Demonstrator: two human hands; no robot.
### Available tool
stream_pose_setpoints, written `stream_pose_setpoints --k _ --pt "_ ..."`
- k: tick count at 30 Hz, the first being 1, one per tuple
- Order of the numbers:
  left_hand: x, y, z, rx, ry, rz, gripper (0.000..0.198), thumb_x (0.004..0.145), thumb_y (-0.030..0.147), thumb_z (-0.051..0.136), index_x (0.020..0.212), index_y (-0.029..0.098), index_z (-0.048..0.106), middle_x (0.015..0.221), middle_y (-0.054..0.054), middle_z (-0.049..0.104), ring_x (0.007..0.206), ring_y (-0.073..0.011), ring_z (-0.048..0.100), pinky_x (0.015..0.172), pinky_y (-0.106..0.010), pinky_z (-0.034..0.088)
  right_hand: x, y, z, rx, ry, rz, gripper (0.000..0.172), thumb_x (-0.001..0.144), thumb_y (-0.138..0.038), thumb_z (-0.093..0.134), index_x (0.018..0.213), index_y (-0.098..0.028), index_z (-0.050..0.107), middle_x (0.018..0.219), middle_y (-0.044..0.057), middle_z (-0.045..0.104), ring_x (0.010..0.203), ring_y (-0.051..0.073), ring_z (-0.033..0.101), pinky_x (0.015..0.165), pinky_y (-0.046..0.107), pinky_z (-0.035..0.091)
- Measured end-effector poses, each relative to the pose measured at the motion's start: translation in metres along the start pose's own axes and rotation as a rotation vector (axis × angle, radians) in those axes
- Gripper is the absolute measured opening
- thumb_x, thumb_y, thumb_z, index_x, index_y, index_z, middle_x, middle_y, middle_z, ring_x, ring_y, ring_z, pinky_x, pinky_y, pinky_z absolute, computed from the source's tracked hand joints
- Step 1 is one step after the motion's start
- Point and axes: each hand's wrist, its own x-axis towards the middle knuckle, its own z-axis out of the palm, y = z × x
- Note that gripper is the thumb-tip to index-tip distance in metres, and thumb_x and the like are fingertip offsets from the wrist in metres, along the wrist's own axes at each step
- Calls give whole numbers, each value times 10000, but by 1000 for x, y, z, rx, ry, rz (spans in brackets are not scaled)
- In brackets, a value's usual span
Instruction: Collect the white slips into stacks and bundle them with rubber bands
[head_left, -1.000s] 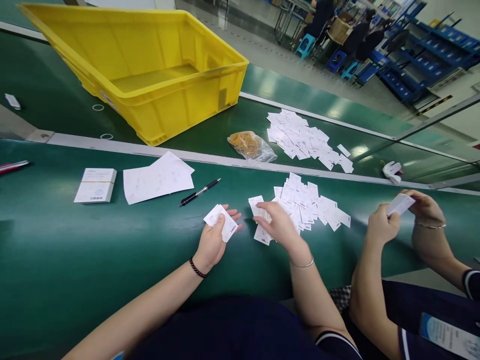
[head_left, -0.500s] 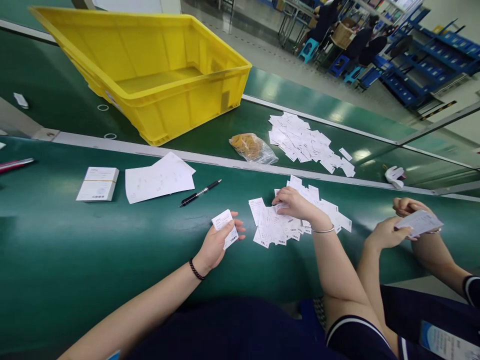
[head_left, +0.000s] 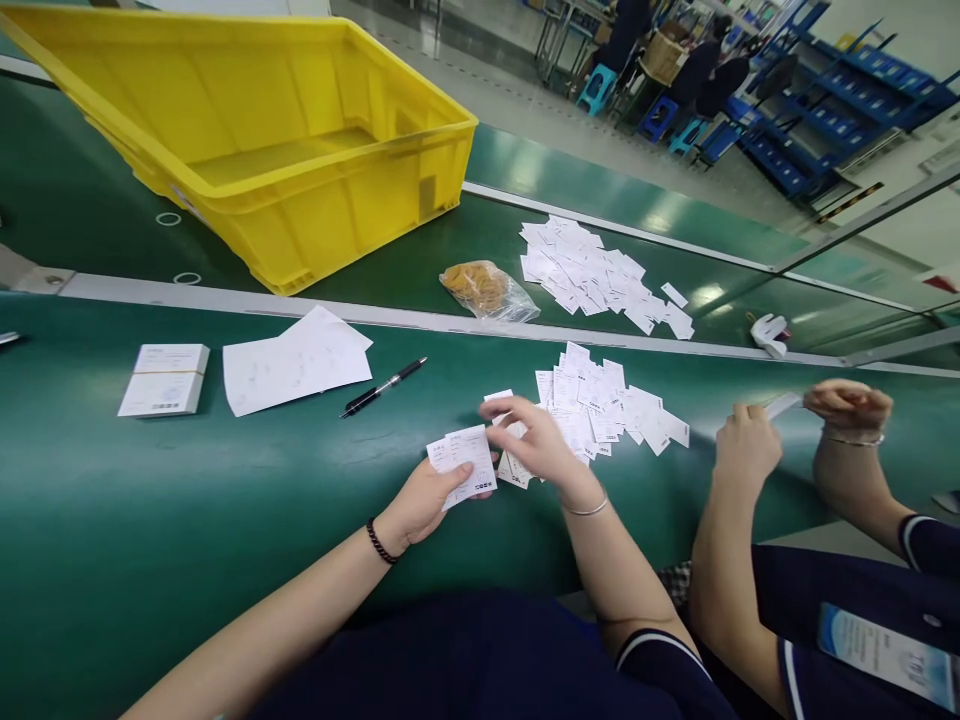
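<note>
My left hand [head_left: 424,500] grips a small stack of white printed slips [head_left: 463,462] just above the green table. My right hand [head_left: 534,440] rests close beside it on the near edge of a loose pile of slips [head_left: 607,400], fingers curled on a few of them. A co-worker's two hands [head_left: 750,445] at the right hold another stack of slips [head_left: 780,405] between them.
A big yellow crate [head_left: 247,130] stands at the back left. A second pile of slips [head_left: 592,270] and a bag of rubber bands [head_left: 484,288] lie on the far belt. A black pen [head_left: 382,386], loose sheets [head_left: 296,362] and a banded bundle [head_left: 163,378] lie left.
My right hand came back from the far side of the pile to its near edge, next to the left hand's stack. The co-worker's hands shifted their stack.
</note>
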Motion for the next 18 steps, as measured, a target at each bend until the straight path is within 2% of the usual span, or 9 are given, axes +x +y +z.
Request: stream_pose_setpoints --k 3,4,6,8,11,12,14,18 --pt "-3 4 2 -134 -14 -42 332 829 165 649 1160 147 623 1225 -154 655 1105 -322 624 903 -514 530 -3 25 -32 -376 260 313 439 882 -465 548 1203 -167 562 1202 156 630 1126 301 572 906 454 484" --pt "-4 5 2 -165 -3 -50 316 840 147 623 1156 139 625 1198 -155 666 1098 -319 627 908 -520 530 -4 33 -40 -509 310 427 510 867 -475 564 1244 -134 531 1232 191 609 1155 339 546 920 485 463" --pt "-4 6 2 -191 25 -47 287 855 122 576 1136 125 635 1069 -141 703 1035 -300 653 899 -519 538 -6 45 -48 -691 327 588 621 844 -468 595 1302 -69 468 1243 237 590 1157 382 529 915 496 447" --pt "-3 5 2 -180 45 -21 258 859 111 554 1097 121 652 927 -103 706 931 -267 676 876 -505 554 -7 51 -45 -776 291 645 577 853 -428 589 1275 -50 482 1186 232 621 1102 370 557 878 449 456" --pt "-4 4 2 -148 58 28 211 857 128 570 1042 134 669 831 -59 672 828 -217 668 843 -472 573 -6 49 -36 -823 253 688 297 906 -323 492 1058 -97 609 996 175 685 953 301 624 775 364 465" --pt "-4 4 2 -137 63 37 196 855 141 582 1030 138 672 823 -54 665 814 -205 662 835 -460 576 -6 47 -34 -825 249 712 261 919 -299 457 989 -116 630 953 157 691 897 279 640 738 345 462" --pt "-5 5 1 -118 66 45 182 846 169 618 1017 146 674 822 -51 660 804 -193 652 823 -442 579 -5 44 -33 -826 264 744 286 936 -328 430 981 -138 638 967 142 695 853 260 654 693 327 453" --pt "3 1 0 -90 35 44 224 791 211 704 1006 151 679 846 -49 662 813 -197 650 806 -415 573 -14 46 -37 -912 319 712 526 886 -519 521 1230 -122 535 1069 182 678 1022 320 616 746 358 457"
